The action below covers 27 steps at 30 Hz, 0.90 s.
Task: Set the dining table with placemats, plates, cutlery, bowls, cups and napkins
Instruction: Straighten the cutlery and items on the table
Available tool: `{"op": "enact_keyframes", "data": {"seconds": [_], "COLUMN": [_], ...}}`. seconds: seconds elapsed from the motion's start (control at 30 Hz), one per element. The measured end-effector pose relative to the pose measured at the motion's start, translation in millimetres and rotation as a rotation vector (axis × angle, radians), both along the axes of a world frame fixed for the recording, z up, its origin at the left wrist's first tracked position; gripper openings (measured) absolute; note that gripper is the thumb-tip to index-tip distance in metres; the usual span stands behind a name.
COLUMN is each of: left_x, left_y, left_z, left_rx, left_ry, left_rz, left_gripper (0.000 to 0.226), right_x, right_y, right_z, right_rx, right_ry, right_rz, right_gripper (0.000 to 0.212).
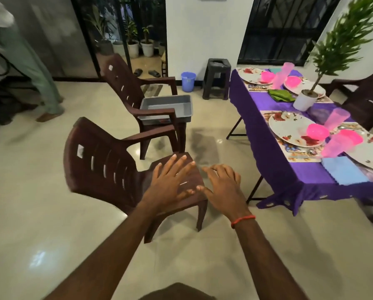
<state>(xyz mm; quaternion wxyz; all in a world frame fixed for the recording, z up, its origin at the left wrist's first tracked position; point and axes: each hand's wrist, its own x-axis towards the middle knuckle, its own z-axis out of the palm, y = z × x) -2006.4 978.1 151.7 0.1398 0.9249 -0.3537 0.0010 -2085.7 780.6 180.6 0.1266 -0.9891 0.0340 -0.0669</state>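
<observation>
Over near chair point(99, 165) seat: left hand point(172, 182) flat, fingers spread, holding nothing.
Right hand point(222, 187): just past seat's front edge, fingers relaxed, empty.
Table point(274, 161): at right, purple cloth hanging over edge; placemats point(265, 115), plates point(289, 126), bowls point(317, 131), cups point(337, 118), napkins point(343, 169) laid.
Floor point(211, 139): tile strip between chairs and table edge.
Far chair point(125, 83): grey tub point(166, 103) on seat.

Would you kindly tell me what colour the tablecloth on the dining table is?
The tablecloth is purple, seen best in the head view, the only one.
</observation>
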Motion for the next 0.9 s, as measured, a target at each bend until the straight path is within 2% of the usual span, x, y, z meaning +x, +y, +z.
{"op": "enact_keyframes", "data": {"seconds": [0.23, 0.43, 0.67, 0.9], "left_x": [28.0, 51.6, 93.8, 170.5], "left_y": [116.2, 197.3, 232.3, 252.0], "left_z": [16.9, 6.1, 0.9, -7.8], "left_rx": [0.010, -0.009, -0.017, -0.007], "left_ry": [-0.016, 0.023, -0.001, -0.030], "left_rz": [-0.017, -0.016, -0.041, -0.082], "left_gripper": [0.085, 0.085, 0.083, 0.083], "right_x": [26.0, 45.1, 80.8, 146.7], "right_y": [134.0, 216.6, 262.2, 280.7], "right_z": [-3.8, -2.5, -5.4, -18.9], "right_rx": [0.013, 0.005, 0.060, 0.145], "right_ry": [-0.009, -0.004, -0.011, -0.024], "right_rz": [-0.019, -0.012, 0.039, -0.013], "right_gripper": [0.055, 0.052, 0.041, 0.041]}}
